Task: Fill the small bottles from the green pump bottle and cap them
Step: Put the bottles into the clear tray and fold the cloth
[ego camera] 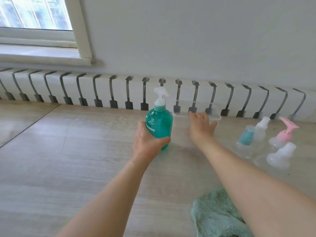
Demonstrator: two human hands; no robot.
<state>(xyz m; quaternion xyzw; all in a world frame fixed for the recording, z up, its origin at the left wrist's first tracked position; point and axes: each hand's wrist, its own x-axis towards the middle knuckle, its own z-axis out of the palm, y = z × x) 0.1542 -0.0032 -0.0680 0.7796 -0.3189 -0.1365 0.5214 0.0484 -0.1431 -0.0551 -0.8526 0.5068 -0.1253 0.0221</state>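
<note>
The green pump bottle (159, 124) stands upright on the wooden table, with a clear pump head on top. My left hand (147, 142) grips its lower body from the left. My right hand (201, 128) reaches forward with fingers spread, flat at the near edge of a clear plastic tray (214, 114); whether it touches the tray I cannot tell. Several small clear bottles stand at the right: one with a teal cap (246, 136), one with a white spray top (261, 125), one with a pink pump (284, 132), and a frosted one (280, 155) nearest me.
A green towel (217, 214) lies crumpled at the near right under my right forearm. A white radiator cover (102, 93) runs along the table's far edge below the wall and a window. A seam in the tabletop runs at the left.
</note>
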